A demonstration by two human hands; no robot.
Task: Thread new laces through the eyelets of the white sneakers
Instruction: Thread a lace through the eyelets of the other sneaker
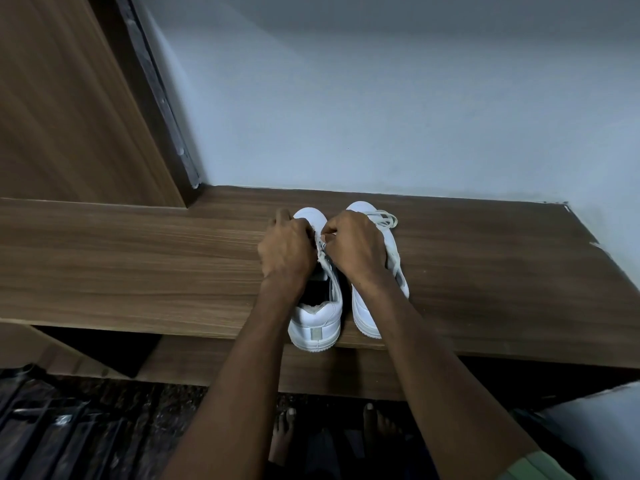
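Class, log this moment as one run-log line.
left hand: grips left sneaker | right hand: pinches at its eyelets | right sneaker: laced | both on wooden shelf

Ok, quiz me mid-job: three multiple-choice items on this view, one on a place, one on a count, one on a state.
1. Where do the sneakers stand?
A. on the floor
B. on the wooden shelf, heels at its near edge
C. in a box

2. How many white sneakers show?
A. one
B. two
C. three

3. What are the hands doing?
A. hanging idle
B. both working at the left sneaker's eyelet area
C. lifting the right sneaker

Answers:
1 B: both rest on the wooden shelf.
2 B: the left sneaker and the right sneaker stand side by side.
3 B: the left hand and the right hand meet over its lacing, fingers curled.
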